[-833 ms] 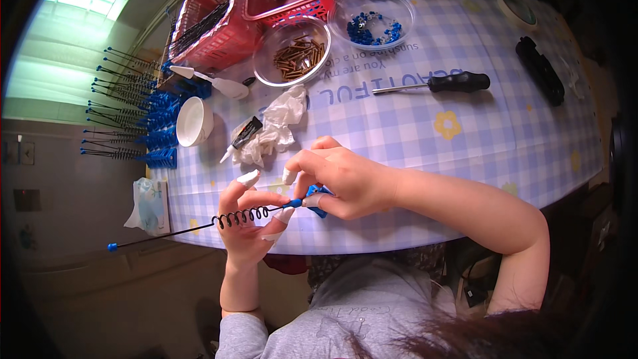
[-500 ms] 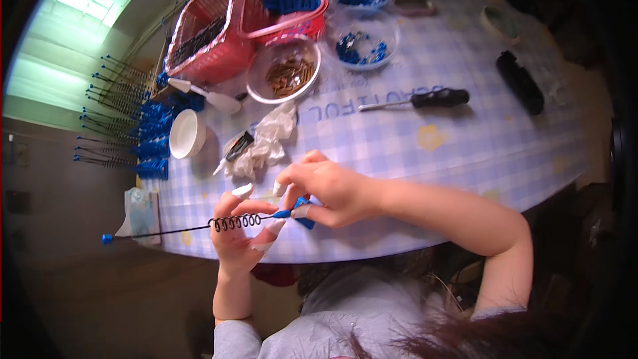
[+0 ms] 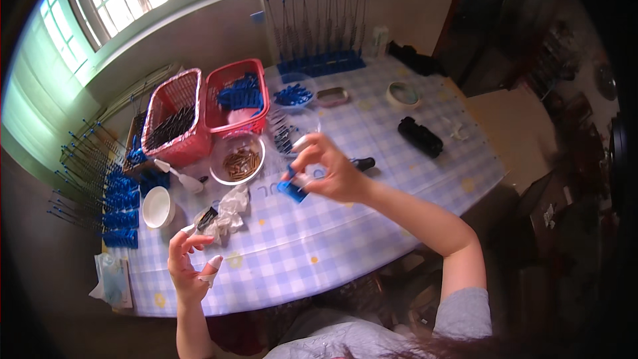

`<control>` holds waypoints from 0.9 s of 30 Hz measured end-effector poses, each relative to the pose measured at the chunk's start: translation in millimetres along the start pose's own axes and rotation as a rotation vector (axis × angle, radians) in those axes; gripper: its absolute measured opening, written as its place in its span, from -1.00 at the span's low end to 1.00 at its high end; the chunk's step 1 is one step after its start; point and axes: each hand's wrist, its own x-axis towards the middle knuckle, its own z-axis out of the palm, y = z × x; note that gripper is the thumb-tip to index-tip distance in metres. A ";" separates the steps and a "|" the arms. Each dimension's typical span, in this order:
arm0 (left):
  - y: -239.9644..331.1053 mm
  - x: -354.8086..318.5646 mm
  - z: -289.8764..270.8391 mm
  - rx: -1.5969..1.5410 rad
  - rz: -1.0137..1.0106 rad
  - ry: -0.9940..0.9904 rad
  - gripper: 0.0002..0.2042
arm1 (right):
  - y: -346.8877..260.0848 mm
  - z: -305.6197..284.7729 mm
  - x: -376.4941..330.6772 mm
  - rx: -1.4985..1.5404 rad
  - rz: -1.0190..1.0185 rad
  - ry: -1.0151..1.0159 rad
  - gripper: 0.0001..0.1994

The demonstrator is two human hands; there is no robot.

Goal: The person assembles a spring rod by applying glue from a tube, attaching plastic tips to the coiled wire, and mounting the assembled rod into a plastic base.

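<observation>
My right hand (image 3: 337, 174) is raised over the middle of the table, its thumb and fingers pinching a small blue plastic base (image 3: 292, 191). A dark coiled wire (image 3: 282, 134) appears above that base, against a clear bowl; whether the two are joined is hard to make out. My left hand (image 3: 189, 267) is over the table's near left part with its fingers apart and nothing between them. White wraps cover some fingertips on both hands. Closest to the left hand are a crumpled white tissue (image 3: 232, 213) and a small black item (image 3: 207, 217).
Red baskets (image 3: 205, 134) hold black rods and blue parts. A bowl (image 3: 260, 171) contains brown pieces; a white cup (image 3: 158, 207) stands left. Coiled rods on blue bases line the left edge (image 3: 121, 219) and back (image 3: 322, 66). A screwdriver handle (image 3: 364, 164) and black object (image 3: 420, 137) lie right.
My left hand has let go of the coiled rod and moved left. My right hand has moved forward with the blue base. The view has tilted up, showing the window and back wall.
</observation>
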 end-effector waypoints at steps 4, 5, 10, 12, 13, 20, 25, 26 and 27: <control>4.1 20.4 14.0 0.083 0.066 -0.107 -0.45 | -6.4 -72.7 -8.4 -0.267 -0.002 0.181 -0.56; 0.8 23.8 18.8 0.068 0.076 -0.103 -0.45 | -0.2 -90.1 -13.2 -0.238 0.073 0.254 -0.56; -10.1 35.5 36.5 0.037 0.129 -0.170 -0.45 | 16.1 -179.9 -29.6 -0.542 0.088 0.427 -0.59; -16.3 34.4 40.9 0.005 0.094 -0.124 -0.47 | 25.2 -200.4 -26.9 -0.354 0.210 0.559 -0.59; -19.5 33.6 40.3 0.001 0.102 -0.120 -0.47 | 32.8 -207.0 -23.6 -0.361 0.203 0.560 -0.59; -30.1 27.5 34.1 0.053 -0.029 -0.126 -0.46 | 67.4 -208.1 8.2 -0.066 0.352 0.523 -0.55; -31.4 27.8 32.3 0.060 -0.039 -0.142 -0.48 | 85.1 -216.5 9.7 -0.228 0.474 0.540 -0.50; -31.8 28.7 31.9 0.062 -0.040 -0.139 -0.48 | 87.1 -219.9 9.7 -0.226 0.473 0.536 -0.50; -31.6 29.1 31.8 0.059 -0.026 -0.130 -0.48 | 87.6 -223.8 7.2 -0.269 0.460 0.530 -0.50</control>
